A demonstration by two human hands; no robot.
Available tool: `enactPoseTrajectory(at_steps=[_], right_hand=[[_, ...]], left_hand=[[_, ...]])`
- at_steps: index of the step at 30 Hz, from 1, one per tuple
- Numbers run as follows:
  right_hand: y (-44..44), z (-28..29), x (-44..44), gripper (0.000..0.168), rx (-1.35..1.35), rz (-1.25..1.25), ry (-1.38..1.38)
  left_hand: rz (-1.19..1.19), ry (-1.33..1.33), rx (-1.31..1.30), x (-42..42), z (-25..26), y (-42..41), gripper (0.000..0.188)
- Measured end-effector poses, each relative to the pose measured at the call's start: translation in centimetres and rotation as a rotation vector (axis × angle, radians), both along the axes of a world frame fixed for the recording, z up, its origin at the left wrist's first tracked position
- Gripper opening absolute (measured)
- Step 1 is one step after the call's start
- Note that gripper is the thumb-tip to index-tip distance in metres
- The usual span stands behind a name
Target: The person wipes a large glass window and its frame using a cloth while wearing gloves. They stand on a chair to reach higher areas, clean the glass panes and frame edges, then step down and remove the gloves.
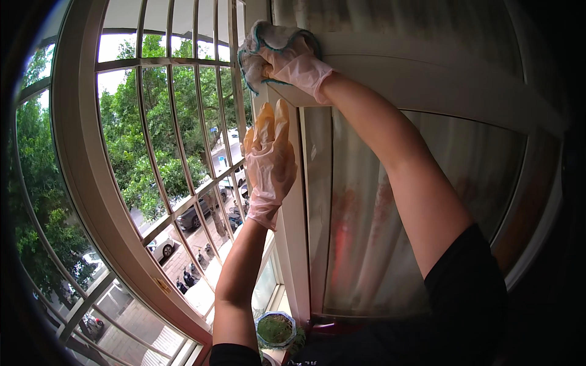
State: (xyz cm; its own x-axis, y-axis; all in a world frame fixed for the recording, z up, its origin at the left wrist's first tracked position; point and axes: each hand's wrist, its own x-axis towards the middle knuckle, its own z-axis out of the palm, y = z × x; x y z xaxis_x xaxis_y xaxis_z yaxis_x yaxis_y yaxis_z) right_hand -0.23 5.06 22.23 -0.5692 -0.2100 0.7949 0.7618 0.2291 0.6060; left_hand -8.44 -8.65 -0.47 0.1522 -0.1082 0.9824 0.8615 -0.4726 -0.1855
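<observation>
My right hand (293, 64), in a thin translucent glove, grips a white cloth with teal edging (279, 36) and presses it on the pale window frame (366, 75) near its upper left corner. Below and slightly left of the cloth, my left hand (271, 155) is raised in a like glove, fingers up and slightly apart, beside the upright edge of the frame. Nothing shows in it, though its palm side is partly hidden. Behind my right arm stands a glazed panel (366, 219) with blurred folds and a reddish patch showing in the glass.
Metal window bars (169, 137) stand at the left, with trees, parked vehicles and paving outside. A curved-looking window frame (91, 137) with a small brass-coloured latch part (161, 285) borders them. A potted plant (276, 329) stands low on the sill.
</observation>
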Motion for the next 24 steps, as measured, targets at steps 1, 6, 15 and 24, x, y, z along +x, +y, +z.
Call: enactPoseTrajectory(at_steps=[1, 6, 15, 24], right_hand=[[-0.2, -0.2, 0.4, 0.044, 0.076, 0.084, -0.016], [-3.1, -0.2, 2.8, 0.045, -0.057, 0.225, -0.070], [-6.9, -0.4, 16.5, 0.034, 0.020, 0.230, -0.079], [-4.6, -5.2, 39.7, 0.038, -0.081, 0.075, 0.466]], left_hand=[[0.047, 0.006, -0.005, -0.1, 0.3, 0.1, 0.058], [0.099, 0.029, -0.045, 0.5, 2.6, -0.1, 0.055], [0.139, 0.102, 0.024, 1.0, 4.9, 1.2, 0.057], [0.351, 0.014, -0.005, -1.5, 4.7, 3.6, 0.065]])
